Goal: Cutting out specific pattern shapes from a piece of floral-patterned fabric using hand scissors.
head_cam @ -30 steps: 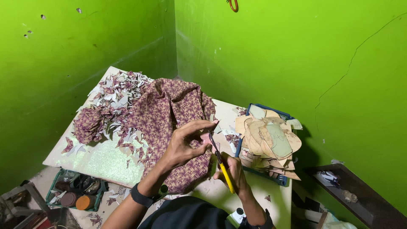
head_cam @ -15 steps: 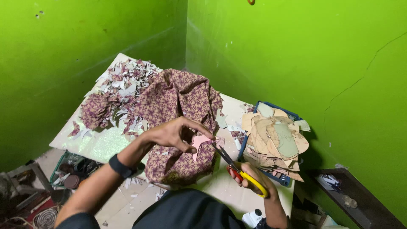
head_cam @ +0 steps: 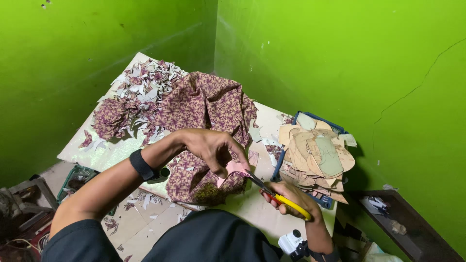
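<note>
A maroon patterned fabric (head_cam: 204,104) lies bunched across a pale board (head_cam: 264,121). My left hand (head_cam: 211,148), with a black band on its wrist, pinches a small pink-backed piece of the fabric (head_cam: 236,168) over the cloth's near edge. My right hand (head_cam: 291,201) grips yellow-handled scissors (head_cam: 274,194), whose blades point up-left and meet that piece. Both hands work close together at the front of the board.
A heap of fabric offcuts (head_cam: 138,94) lies at the board's far left. A blue tray (head_cam: 325,201) at the right holds a stack of tan cardboard shapes (head_cam: 315,155). Green walls close the corner. A green crate (head_cam: 75,177) sits on the floor, a dark shelf (head_cam: 403,228) lower right.
My right hand with the scissors has shifted right and down, away from my left hand. My left forearm now reaches in from the lower left. The view has swung slightly.
</note>
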